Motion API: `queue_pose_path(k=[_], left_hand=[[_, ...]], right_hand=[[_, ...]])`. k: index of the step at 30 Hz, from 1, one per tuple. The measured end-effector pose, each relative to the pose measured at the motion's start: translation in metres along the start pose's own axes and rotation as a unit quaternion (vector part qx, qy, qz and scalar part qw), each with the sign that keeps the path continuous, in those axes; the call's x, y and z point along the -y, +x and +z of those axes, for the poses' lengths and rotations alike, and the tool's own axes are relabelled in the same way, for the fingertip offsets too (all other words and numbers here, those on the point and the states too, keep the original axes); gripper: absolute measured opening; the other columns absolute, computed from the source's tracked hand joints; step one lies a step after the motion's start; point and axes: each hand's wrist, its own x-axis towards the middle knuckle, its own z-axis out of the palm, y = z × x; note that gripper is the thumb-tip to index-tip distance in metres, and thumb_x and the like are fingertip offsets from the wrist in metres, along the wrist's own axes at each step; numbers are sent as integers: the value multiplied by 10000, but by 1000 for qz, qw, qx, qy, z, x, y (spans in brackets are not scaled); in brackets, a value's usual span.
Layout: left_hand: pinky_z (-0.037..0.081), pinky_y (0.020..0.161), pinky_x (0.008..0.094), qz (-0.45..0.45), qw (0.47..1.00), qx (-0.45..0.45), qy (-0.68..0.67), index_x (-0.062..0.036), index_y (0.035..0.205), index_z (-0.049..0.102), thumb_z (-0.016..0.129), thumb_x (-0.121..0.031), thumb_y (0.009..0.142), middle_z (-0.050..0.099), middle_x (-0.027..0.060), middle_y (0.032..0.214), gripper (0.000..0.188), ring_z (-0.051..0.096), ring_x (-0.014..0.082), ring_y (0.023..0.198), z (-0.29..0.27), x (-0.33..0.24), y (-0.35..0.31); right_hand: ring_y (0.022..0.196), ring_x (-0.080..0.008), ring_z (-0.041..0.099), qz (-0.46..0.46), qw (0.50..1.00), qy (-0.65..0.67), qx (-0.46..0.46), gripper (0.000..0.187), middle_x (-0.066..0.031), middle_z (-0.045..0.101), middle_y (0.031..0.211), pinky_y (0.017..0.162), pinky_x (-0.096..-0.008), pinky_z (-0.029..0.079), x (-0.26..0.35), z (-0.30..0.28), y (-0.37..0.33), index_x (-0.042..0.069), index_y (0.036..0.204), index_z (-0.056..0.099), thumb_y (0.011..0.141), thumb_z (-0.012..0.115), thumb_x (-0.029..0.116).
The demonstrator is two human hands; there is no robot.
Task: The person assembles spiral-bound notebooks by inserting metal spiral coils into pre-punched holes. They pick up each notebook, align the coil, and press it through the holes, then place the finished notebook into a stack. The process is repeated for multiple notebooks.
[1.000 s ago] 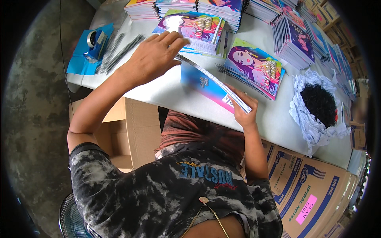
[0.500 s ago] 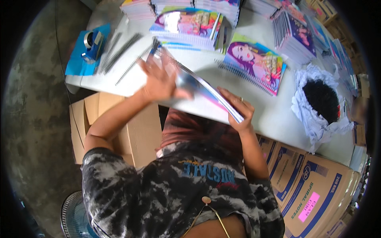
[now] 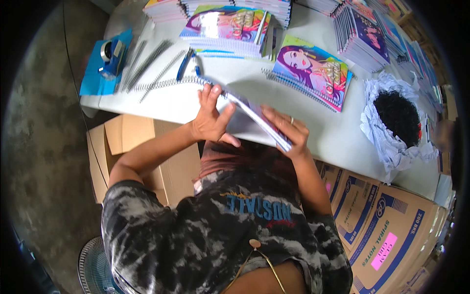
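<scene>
My right hand [image 3: 289, 130] grips a thin notebook [image 3: 262, 122] by its right end, fingers over the cover, and the notebook stands tilted on edge above the table's near side. At the notebook's upper left end is my left hand [image 3: 213, 115], its fingers spread and the fingertips near or touching the spine; exact contact is hard to see. A dark spiral binding coil [image 3: 164, 84] runs leftward from that end over the table. Just beyond it lie blue-handled pliers [image 3: 188, 63]. More loose coils [image 3: 149, 59] rest farther left.
A blue tape dispenser [image 3: 111, 56] sits on a blue sheet at the table's left. Spiral notebooks [image 3: 313, 73] lie ahead, with taller stacks [image 3: 360, 39] behind. Crumpled paper [image 3: 372, 112] holds a black tangled mass at right. Cardboard boxes [image 3: 391, 240] stand below the table's right edge.
My left hand has shifted slightly right and down and is no longer blurred. The coil reaching left from the notebook and the pliers now show plainly. My right hand keeps its grip.
</scene>
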Motion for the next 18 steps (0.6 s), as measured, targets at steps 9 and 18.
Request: queue_pose_path(k=[9,18], left_hand=[[-15,1056,541,114,985,-30,123,173,1292,192,204,-710,813,386,316,1271,1004,250,498,1229,3,11,2],[-71,1041,531,-9,997,29,77,52,1348,230,363,-726,760,232,283,1375,983,125,448,1313,13,7,-7]], right_hand=[[875,-281,651,4,999,42,4,269,-197,644,966,746,-312,518,7,5,3,-66,1016,609,750,575,-62],[810,-187,649,148,984,92,-44,315,-117,657,983,713,-262,503,4,4,-4,3,1055,617,751,584,-71]])
